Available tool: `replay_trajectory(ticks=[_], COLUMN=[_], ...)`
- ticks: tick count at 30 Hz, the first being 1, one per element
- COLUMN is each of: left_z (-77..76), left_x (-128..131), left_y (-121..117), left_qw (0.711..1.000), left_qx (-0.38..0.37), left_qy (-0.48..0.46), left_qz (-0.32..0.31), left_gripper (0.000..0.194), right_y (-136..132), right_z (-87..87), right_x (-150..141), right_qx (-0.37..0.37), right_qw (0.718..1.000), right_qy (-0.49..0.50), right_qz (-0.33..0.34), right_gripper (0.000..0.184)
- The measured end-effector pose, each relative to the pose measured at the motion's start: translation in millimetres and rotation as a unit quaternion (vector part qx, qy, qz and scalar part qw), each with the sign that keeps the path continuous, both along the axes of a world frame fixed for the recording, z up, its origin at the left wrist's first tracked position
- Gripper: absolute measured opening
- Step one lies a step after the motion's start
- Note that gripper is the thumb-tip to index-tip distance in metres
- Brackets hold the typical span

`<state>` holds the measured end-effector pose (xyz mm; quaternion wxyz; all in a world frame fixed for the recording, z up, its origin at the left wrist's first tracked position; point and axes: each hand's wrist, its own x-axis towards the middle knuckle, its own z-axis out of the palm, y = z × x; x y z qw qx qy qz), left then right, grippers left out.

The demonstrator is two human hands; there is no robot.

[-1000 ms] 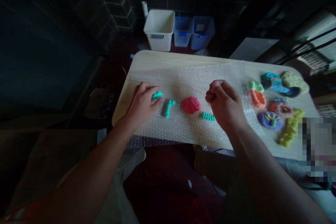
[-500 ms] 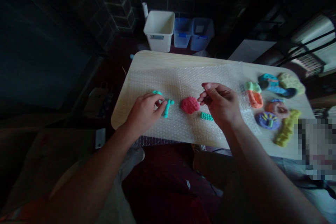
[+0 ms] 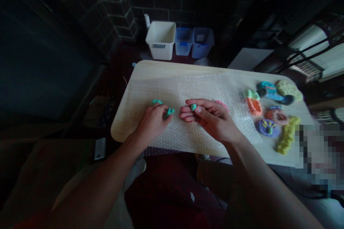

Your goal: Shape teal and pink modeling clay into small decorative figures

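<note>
My left hand [image 3: 151, 121] is closed, its thumb and fingers around the knobbly teal clay strip [image 3: 170, 111] over the bubble wrap [image 3: 150, 89]. Just beyond those knuckles lies another teal clay piece [image 3: 156, 102], partly covered by the hand. Palm turned up, my right hand [image 3: 212, 117] pinches a small teal clay bit [image 3: 193, 107] between thumb and fingers. Behind that hand a pink-red clay lump [image 3: 222, 105] shows only at its edge. The beaded teal strip seen earlier is hidden beneath the right hand.
Several modelled clay pieces lie on the table's right, including an orange and green one [image 3: 253, 105], a purple disc [image 3: 268, 128] and a yellow strip [image 3: 288, 136]. Beyond the wooden table [image 3: 153, 66] stand a white bin [image 3: 162, 52] and two blue-tinted tubs [image 3: 184, 48].
My left hand has left the far teal piece and closed on the teal strip nearby. My right hand has moved left and turned palm up, bringing the small teal bit into view.
</note>
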<state>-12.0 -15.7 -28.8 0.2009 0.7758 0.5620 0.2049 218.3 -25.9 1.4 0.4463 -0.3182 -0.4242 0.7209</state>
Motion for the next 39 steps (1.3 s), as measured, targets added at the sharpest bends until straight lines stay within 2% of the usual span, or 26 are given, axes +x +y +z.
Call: replay_trajectory(ticks=[8, 11, 14, 17, 20, 23, 26, 32, 39], left_z=[-6.6, -2.9, -0.4, 0.6, 4.2, 10.2, 15.0, 17.7, 17.2], left_x=[-4.1, -8.1, -11.6, -13.1, -13.4, -13.8, -14.2, -14.9, -19.0], left_y=[2.2, 2.8, 3.0, 2.9, 2.5, 1.9, 1.5, 2.5, 3.4], left_qw=[0.992, 0.985, 0.973, 0.941, 0.899, 0.869, 0.851, 0.845, 0.833], left_qx=[-0.046, -0.059, -0.078, -0.127, -0.177, -0.21, -0.226, -0.223, -0.216], left_qy=[-0.111, -0.149, -0.205, -0.304, -0.391, -0.436, -0.463, -0.474, -0.497], left_qz=[0.049, 0.064, 0.075, 0.084, 0.091, 0.101, 0.103, 0.104, 0.107], left_gripper=[0.01, 0.012, 0.018, 0.025, 0.028, 0.031, 0.034, 0.038, 0.039], right_y=[1.9, 1.9, 0.9, 1.3, 4.8, 9.2, 11.6, 11.3, 9.3], right_z=[-2.3, 1.4, 4.1, 3.6, -1.4, -8.7, -13.1, -12.4, -21.7], right_x=[3.4, 3.4, 3.4, 1.8, -2.8, -8.7, -13.8, -17.6, -16.8], right_qx=[0.062, 0.068, 0.038, 0.0, -0.013, -0.034, -0.037, -0.022, -0.026], right_qw=[0.995, 0.995, 0.998, 0.998, 0.997, 0.997, 0.997, 0.995, 0.996], right_qy=[-0.021, -0.031, -0.04, -0.061, -0.045, 0.001, -0.003, -0.068, -0.06], right_qz=[-0.07, -0.066, -0.031, -0.013, -0.054, -0.071, -0.063, -0.077, -0.064], right_gripper=[0.02, 0.024, 0.026, 0.029, 0.024, 0.025, 0.027, 0.022, 0.028])
